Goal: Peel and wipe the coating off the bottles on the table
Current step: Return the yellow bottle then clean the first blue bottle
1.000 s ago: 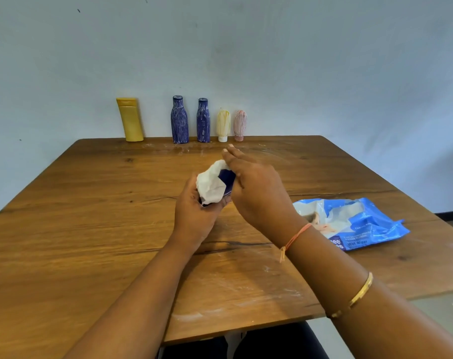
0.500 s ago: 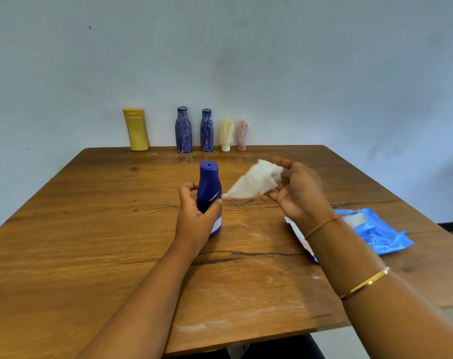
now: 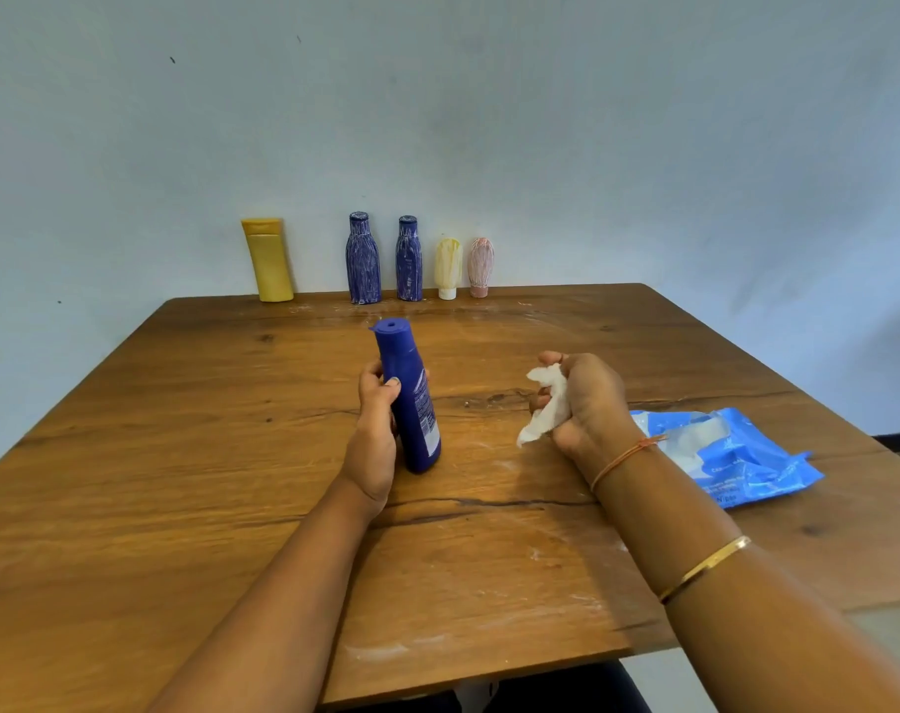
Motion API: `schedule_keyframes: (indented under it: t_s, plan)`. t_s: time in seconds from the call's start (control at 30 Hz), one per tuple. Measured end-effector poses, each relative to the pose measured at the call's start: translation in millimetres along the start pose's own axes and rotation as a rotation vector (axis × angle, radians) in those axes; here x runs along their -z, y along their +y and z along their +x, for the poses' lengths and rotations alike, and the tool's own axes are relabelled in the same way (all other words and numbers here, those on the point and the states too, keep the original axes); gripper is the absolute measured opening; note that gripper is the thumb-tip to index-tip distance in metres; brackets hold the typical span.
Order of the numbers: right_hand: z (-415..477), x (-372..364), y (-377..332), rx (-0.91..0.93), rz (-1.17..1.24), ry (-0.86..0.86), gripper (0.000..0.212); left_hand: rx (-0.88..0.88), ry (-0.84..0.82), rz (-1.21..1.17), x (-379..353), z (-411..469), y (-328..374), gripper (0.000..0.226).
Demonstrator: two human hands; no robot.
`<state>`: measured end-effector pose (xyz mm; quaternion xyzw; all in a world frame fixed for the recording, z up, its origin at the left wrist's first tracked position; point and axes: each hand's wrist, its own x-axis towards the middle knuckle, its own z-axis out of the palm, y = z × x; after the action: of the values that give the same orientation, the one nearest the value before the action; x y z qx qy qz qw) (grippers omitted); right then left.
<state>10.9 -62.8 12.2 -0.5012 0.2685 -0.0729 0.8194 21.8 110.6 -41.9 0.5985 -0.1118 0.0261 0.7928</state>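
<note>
In the head view, the left hand (image 3: 378,429) grips the blue bottle (image 3: 411,403) round its middle, tilted a little, its base at the bench (image 3: 180,455); whether it touches I cannot tell. The bottle looks clean, so it is probably held up for checking. The right hand (image 3: 586,398) clenches a crumpled wipe (image 3: 545,409), apart from the bottle and ready for another pass. The wipe pack (image 3: 736,455) lies open near that wrist, within easy reach. Along the far edge stand a yellow bottle (image 3: 268,259) and four streaked bottles (image 3: 364,259), apparently waiting
</note>
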Motion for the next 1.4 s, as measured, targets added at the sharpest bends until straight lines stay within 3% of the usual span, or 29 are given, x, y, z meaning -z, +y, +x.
schedule_keyframes:
  t_s: [0.07,0.2,0.27,0.37,0.5,0.63,0.83,1.03,1.13,1.4]
  plan:
    - [0,-2,4,0.004,-0.034,-0.04,0.025,-0.01,-0.005,0.06,-1,0,0,0.023]
    - [-6,-8,8,-0.036,-0.004,-0.149,0.018,-0.079,-0.026,0.258,1,1,-2,0.057]
    - [-8,-8,10,-0.047,0.014,-0.212,0.015,-0.101,-0.048,0.344,2,1,-5,0.063]
    - [-10,-11,14,-0.102,0.023,-0.33,0.013,-0.111,-0.077,0.441,3,1,-8,0.058]
    - [-6,-11,18,-0.12,-0.029,-0.331,0.03,-0.086,-0.069,0.489,5,3,-10,0.053]
    - [-7,-9,19,-0.106,-0.073,-0.384,0.03,-0.054,-0.066,0.536,10,6,-10,0.049]
    - [-9,-16,16,-0.082,-0.112,-0.338,0.024,-0.008,-0.045,0.59,15,12,-8,0.039]
    - [6,-24,11,-0.056,0.01,-0.195,0.027,0.013,0.183,0.482,23,26,2,0.044]
    - [16,-32,8,-0.03,-0.071,-0.201,0.036,-0.013,0.242,0.486,38,48,10,0.044]
    - [61,-77,-2,0.031,-0.254,-0.221,0.032,-0.153,0.288,0.727,86,135,28,0.046]
